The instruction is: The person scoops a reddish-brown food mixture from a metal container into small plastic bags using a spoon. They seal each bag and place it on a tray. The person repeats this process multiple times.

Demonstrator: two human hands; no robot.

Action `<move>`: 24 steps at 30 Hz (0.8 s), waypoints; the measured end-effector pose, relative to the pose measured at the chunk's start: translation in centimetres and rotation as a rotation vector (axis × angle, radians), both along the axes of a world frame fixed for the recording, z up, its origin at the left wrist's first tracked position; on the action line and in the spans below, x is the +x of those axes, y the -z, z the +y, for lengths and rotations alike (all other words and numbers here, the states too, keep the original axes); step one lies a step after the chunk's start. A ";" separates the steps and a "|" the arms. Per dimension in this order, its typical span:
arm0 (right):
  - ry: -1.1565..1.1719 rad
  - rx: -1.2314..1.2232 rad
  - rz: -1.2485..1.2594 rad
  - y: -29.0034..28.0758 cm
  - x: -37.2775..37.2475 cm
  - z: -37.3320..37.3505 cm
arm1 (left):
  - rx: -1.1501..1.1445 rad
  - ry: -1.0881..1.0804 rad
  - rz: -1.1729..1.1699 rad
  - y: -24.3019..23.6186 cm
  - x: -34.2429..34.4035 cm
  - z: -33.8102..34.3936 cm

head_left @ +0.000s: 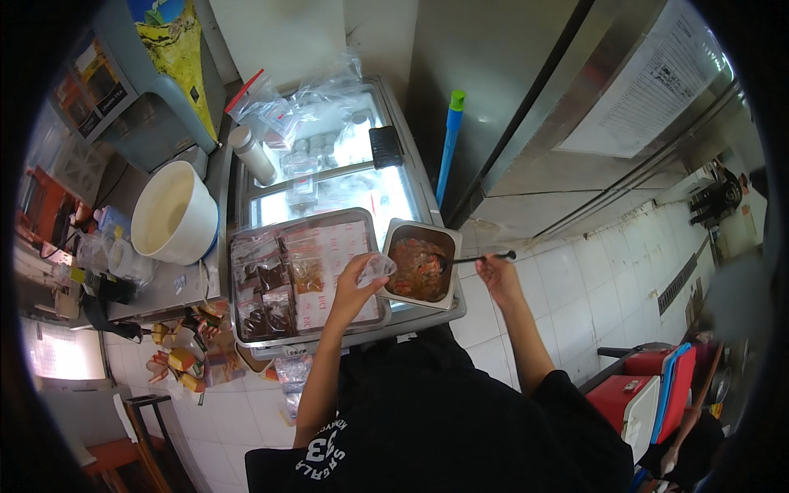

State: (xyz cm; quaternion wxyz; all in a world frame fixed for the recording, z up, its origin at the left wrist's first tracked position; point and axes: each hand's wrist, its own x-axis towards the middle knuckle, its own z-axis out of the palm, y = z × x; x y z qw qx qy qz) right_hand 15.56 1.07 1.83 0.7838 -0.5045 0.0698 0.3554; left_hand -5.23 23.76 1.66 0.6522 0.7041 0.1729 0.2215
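Observation:
My left hand [352, 281] holds a small clear plastic cup [379, 265] at the left rim of a square steel pan [454, 251]. The pan holds a reddish-brown chunky stew [412, 279]. My right hand [497, 271], right of the pan, grips a black-handled spoon [470, 260], its head down in the stew. Left of the pan lies a metal tray [372, 223] with small bags of dark and orange contents [267, 296] on printed liner paper. Both containers sit on a glass-topped chest freezer [329, 194].
A white bucket [168, 209] stands on the left counter, a white bottle [251, 154] and blue pole [450, 144] behind. Steel unit [530, 107] at right, tiled floor [575, 287], red coolers [620, 411] lower right, clutter [185, 361] lower left. A person [711, 193] is at far right.

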 end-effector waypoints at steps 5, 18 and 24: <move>-0.060 0.117 -0.219 -8.7 2.7 0.5 | -0.001 0.101 0.026 -2.2 2.5 -0.3; -0.307 -0.050 -0.588 -17.4 3.2 5.0 | -0.024 0.275 -0.019 -8.5 5.2 -0.9; -0.520 -0.065 -1.128 -20.8 1.2 5.7 | -0.062 0.296 0.008 -8.3 6.0 -0.9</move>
